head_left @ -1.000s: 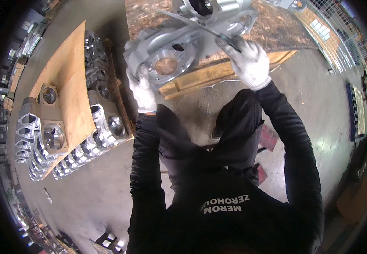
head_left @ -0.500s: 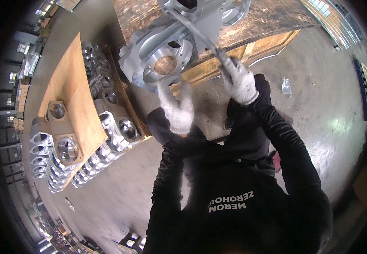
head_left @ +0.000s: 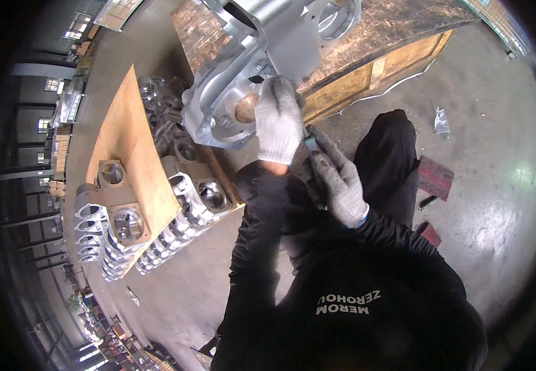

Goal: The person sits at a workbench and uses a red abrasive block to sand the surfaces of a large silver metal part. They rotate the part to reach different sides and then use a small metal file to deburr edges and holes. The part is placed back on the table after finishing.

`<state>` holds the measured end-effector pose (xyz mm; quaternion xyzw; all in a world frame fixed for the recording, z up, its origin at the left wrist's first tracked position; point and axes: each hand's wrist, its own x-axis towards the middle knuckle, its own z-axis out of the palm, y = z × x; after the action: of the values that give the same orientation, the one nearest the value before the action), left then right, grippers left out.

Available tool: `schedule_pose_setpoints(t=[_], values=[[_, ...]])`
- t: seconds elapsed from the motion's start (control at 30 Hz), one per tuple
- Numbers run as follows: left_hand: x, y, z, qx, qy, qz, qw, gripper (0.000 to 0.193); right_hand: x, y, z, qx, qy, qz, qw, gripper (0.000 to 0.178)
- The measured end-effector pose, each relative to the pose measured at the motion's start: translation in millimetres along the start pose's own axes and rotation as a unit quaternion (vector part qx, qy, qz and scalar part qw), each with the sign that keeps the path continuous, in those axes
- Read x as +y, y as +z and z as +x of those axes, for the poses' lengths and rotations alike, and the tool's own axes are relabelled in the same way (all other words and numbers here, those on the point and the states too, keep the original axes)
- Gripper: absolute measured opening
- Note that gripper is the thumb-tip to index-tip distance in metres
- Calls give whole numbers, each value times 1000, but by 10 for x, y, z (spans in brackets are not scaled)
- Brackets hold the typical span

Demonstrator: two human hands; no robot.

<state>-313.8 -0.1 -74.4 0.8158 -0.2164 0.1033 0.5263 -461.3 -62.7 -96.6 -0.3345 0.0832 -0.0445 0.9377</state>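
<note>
A large silver-grey metal casting (head_left: 292, 49) with round bored openings lies on a worn wooden crate top, one end overhanging the near edge. Below and to the right of that end, my right hand (head_left: 340, 188), in a grey-white knit glove, is closed around the handle end of a long metal file (head_left: 310, 144). My gloved left hand (head_left: 278, 123) is closed at the casting's near edge, beside the large bore. The file runs up under its fingers, which appear to grip its forward part. The tip of the file is hidden.
The wooden crate (head_left: 398, 28) stands ahead. At left, a plywood sheet (head_left: 132, 133) leans among stacked metal castings (head_left: 128, 224). On the floor at right lie a clear plastic bag (head_left: 441, 121), a dark red flat piece (head_left: 435, 178) and a small dark cylinder (head_left: 427, 202).
My right hand has drawn the file back toward my body, down from across the casting. My left hand has moved up and right from open below the bore and closed at the file.
</note>
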Motion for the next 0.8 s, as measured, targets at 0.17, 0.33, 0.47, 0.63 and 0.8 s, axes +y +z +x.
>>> schedule_pose_setpoints(t=[0.17,0.33,0.47,0.63,0.8], values=[[56,-89,-1,-26,-58,-4,998,37,230,42,-14,-2,-41,-96,995,55],[-31,-132,-50,6,31,46,998,36,228,-8,6,-11,-144,-272,952,49],[-44,-300,-114,4,-100,-82,992,28,146,-3,45,-47,-184,-337,922,49],[100,-212,-119,2,36,24,999,29,118,-196,173,-25,-313,-460,831,47],[-19,27,58,26,123,78,989,32,-162,-508,352,12,-260,-552,792,44]])
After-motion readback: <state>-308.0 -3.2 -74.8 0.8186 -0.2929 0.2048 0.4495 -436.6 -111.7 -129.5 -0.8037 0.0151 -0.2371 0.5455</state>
